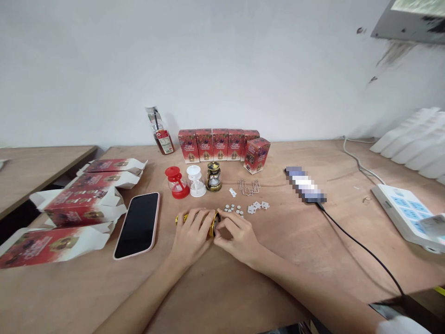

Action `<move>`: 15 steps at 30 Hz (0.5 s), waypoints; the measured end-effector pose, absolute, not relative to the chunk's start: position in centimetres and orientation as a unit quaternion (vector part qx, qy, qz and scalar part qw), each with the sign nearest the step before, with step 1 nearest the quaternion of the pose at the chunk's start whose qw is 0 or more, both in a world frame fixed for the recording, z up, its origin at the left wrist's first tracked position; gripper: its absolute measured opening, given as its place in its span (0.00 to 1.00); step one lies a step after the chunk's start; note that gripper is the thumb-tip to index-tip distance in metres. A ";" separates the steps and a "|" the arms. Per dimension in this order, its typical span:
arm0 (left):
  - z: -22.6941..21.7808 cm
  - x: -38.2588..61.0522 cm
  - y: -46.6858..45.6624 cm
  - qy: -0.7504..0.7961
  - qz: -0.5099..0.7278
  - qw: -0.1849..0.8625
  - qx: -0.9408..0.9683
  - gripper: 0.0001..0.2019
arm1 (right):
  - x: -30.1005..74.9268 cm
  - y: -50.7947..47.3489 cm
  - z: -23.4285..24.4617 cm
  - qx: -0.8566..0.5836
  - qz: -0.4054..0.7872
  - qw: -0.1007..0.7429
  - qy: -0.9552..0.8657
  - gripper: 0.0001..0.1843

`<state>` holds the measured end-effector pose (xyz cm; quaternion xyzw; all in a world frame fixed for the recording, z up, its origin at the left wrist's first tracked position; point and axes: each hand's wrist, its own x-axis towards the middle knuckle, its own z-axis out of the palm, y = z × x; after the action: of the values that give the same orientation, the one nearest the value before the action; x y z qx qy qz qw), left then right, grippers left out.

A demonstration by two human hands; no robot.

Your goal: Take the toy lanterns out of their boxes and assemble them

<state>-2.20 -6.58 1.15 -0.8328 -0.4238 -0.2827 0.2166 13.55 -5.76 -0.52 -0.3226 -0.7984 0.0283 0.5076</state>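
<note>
My left hand (193, 233) is wrapped round a small gold lantern (212, 227) that lies on its side, its base turned to the right. At that base my right hand (238, 235) has thumb and forefinger pinched together; whatever is between them is hidden. Just beyond the hands stand a red lantern (177, 183), a white lantern (196, 182) and a black-and-gold lantern (213, 177), all upright. Small round silvery discs (239, 212) lie close to my right fingertips. Beside them are little white plastic pieces (256, 207), with bent wire handles (248, 187) farther back.
Red printed boxes (220, 145) stand in a row near the wall, a bottle (161, 134) left of them. Unfolded boxes (86, 195) and a phone (137, 225) lie left. At right are a cabled phone (305, 185) and a power strip (406, 211).
</note>
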 end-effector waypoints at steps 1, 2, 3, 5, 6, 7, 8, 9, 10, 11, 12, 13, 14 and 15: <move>1.1 -2.2 -6.6 -0.425 -0.281 0.216 -0.833 0.13 | 13.6 -5.7 -0.5 -0.325 0.037 0.508 -0.796 0.05; 1.1 -2.2 -6.6 -0.427 -0.280 0.214 -0.833 0.13 | 13.6 -5.7 -0.5 -0.326 0.046 0.509 -0.795 0.06; 1.1 -2.3 -6.6 -0.428 -0.280 0.213 -0.832 0.13 | 13.7 -5.7 -0.5 -0.325 0.055 0.510 -0.794 0.06; 1.0 -2.3 -6.6 -0.431 -0.281 0.214 -0.830 0.13 | 13.8 -5.5 -0.5 -0.322 0.072 0.509 -0.795 0.07; 1.0 -2.3 -6.6 -0.432 -0.280 0.215 -0.830 0.13 | 13.9 -5.5 -0.5 -0.321 0.079 0.507 -0.796 0.07; 1.1 -2.4 -6.6 -0.432 -0.278 0.216 -0.831 0.13 | 13.9 -5.5 -0.5 -0.320 0.087 0.503 -0.798 0.06; 1.1 -2.4 -6.6 -0.432 -0.276 0.216 -0.831 0.13 | 13.9 -5.4 -0.5 -0.320 0.095 0.499 -0.800 0.06; 1.1 -2.4 -6.6 -0.433 -0.275 0.214 -0.832 0.13 | 14.0 -5.4 -0.5 -0.320 0.101 0.494 -0.802 0.06; 1.2 -2.4 -6.6 -0.433 -0.274 0.210 -0.833 0.13 | 14.0 -5.5 -0.5 -0.320 0.105 0.490 -0.804 0.05; 1.2 -2.4 -6.6 -0.433 -0.274 0.204 -0.834 0.14 | 13.9 -5.5 -0.6 -0.320 0.107 0.488 -0.805 0.05; 1.2 -2.4 -6.6 -0.434 -0.275 0.200 -0.835 0.14 | 13.9 -5.5 -0.6 -0.319 0.106 0.486 -0.807 0.05; 1.3 -2.4 -6.6 -0.433 -0.275 0.196 -0.835 0.15 | 13.9 -5.6 -0.6 -0.318 0.103 0.484 -0.808 0.05; 1.3 -2.4 -6.6 -0.433 -0.275 0.194 -0.836 0.15 | 13.9 -5.6 -0.6 -0.318 0.100 0.482 -0.811 0.05; 1.3 -2.4 -6.6 -0.433 -0.274 0.195 -0.836 0.15 | 13.9 -5.6 -0.6 -0.318 0.097 0.479 -0.813 0.05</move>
<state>-2.37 -6.58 1.28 -0.8364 -0.4331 -0.2739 0.1945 13.88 -5.61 -0.57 -0.3177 -0.8128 0.0967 0.4787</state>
